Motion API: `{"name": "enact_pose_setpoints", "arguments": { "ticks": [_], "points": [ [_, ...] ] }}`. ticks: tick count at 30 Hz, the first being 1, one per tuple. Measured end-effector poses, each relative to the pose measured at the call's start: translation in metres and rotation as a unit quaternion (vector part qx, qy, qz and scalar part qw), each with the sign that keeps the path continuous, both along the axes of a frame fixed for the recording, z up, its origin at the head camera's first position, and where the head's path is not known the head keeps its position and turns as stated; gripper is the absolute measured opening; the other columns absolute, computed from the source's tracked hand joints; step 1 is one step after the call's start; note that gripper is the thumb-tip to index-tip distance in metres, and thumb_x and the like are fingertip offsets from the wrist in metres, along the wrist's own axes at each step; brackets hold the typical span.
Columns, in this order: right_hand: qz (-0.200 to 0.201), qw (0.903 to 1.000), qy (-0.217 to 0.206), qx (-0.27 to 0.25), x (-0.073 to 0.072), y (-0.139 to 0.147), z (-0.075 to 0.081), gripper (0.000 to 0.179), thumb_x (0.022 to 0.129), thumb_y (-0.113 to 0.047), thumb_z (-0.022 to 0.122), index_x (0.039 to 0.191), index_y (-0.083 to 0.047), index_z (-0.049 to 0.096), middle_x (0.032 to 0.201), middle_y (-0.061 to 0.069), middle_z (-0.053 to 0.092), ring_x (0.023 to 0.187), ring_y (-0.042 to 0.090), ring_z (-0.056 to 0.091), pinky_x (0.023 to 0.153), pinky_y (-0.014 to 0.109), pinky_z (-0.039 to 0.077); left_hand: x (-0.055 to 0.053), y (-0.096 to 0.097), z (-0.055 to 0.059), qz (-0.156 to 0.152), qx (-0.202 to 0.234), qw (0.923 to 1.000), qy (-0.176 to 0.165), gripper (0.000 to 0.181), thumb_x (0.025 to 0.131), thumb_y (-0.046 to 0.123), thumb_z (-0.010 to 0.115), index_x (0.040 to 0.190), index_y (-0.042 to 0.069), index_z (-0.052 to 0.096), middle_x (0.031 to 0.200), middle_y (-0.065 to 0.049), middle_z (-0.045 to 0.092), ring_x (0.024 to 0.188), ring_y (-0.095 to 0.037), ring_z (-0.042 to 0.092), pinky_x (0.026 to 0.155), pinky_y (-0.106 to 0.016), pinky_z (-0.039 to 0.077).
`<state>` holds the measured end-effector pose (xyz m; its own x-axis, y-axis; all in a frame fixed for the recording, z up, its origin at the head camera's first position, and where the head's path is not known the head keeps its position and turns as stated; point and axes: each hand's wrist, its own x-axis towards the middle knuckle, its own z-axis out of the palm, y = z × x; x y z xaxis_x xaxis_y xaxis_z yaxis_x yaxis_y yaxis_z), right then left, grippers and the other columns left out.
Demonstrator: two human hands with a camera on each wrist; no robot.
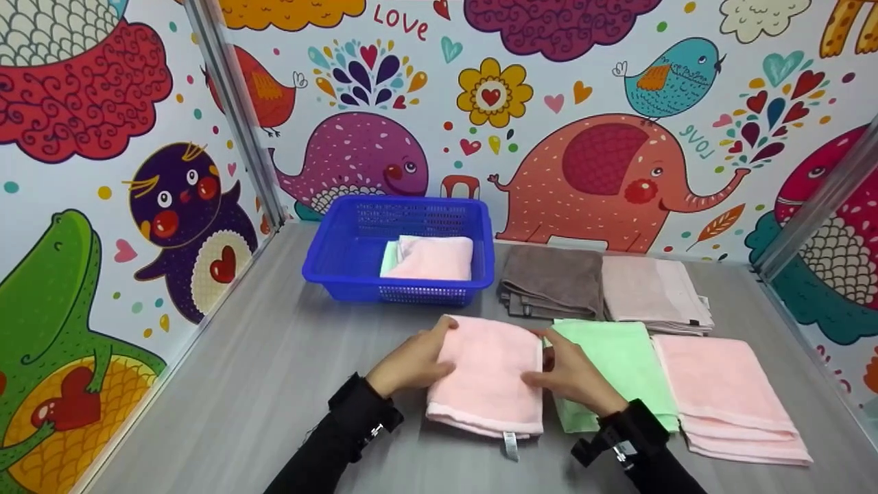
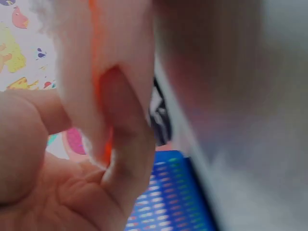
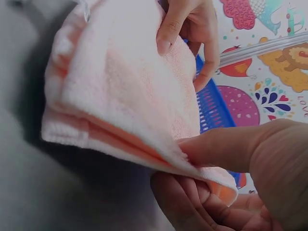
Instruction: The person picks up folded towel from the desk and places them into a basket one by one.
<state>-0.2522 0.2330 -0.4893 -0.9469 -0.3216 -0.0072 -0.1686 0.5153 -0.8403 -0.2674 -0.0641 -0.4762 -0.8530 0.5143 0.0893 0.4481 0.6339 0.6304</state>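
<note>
Head view: I locate the folded pink towel [image 1: 487, 374] at the near centre of the table [image 1: 260, 357], its white label [image 1: 510, 446] at the near edge. The left hand [image 1: 415, 360] grips the towel's left edge; the right hand [image 1: 576, 370] grips its right edge. At the far left I note a blue basket [image 1: 357, 293] containing a light pink cloth [image 1: 439, 259] and a green cloth [image 1: 389, 259]. To the right lie four folded towels: brown [image 1: 552, 278] and beige [image 1: 648, 291] on the far side, green [image 1: 617, 363] and a second pink one [image 1: 730, 384] on the near side.

Left wrist view: I see the left hand clamped on the layered edge, digits on both faces of the towel.

Right wrist view: I see the right hand pinching the towel, thumb above, fingers beneath. The left hand holds the opposite edge.
</note>
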Motion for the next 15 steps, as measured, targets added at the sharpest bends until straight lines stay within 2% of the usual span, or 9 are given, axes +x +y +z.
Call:
{"name": "enact_pose_setpoints", "arguments": {
  "ticks": [7, 11, 15],
  "points": [
    [-0.018, 0.9989, 0.043, 0.010, 0.000, 0.001, 0.024, 0.080, 0.086, -0.015, 0.085, 0.152, 0.000, 0.043, 0.087, 0.008, 0.071, 0.079, 0.018, 0.066, 0.067, 0.026, 0.051, 0.003, -0.002, 0.021, -0.013, 0.043, 0.9977, 0.050, 0.055, 0.092, 0.002, 0.069, 0.140, 0.000, 0.042, 0.127, -0.034, 0.065, 0.114, -0.043, 0.066, 0.100, -0.056, 0.054],
    [-0.023, 0.9959, 0.087, -0.003, -0.011, -0.007, 0.038, 0.072, 0.088, -0.011, 0.082, 0.149, 0.000, 0.047, 0.102, 0.013, 0.072, 0.090, 0.021, 0.069, 0.073, 0.026, 0.055, 0.001, -0.008, 0.035, 0.003, 0.058, 0.9951, 0.080, 0.054, 0.094, 0.004, 0.068, 0.141, 0.000, 0.043, 0.135, -0.031, 0.061, 0.124, -0.047, 0.061, 0.106, -0.059, 0.049],
    [-0.021, 0.9901, 0.135, -0.031, -0.030, -0.017, 0.054, 0.066, 0.089, -0.006, 0.079, 0.147, 0.000, 0.049, 0.124, 0.021, 0.069, 0.106, 0.030, 0.072, 0.084, 0.033, 0.060, -0.012, -0.012, 0.053, 0.028, 0.059, 0.9913, 0.114, 0.054, 0.095, 0.005, 0.067, 0.143, -0.001, 0.043, 0.140, -0.031, 0.058, 0.126, -0.047, 0.060, 0.110, -0.058, 0.047]
  ]
}}
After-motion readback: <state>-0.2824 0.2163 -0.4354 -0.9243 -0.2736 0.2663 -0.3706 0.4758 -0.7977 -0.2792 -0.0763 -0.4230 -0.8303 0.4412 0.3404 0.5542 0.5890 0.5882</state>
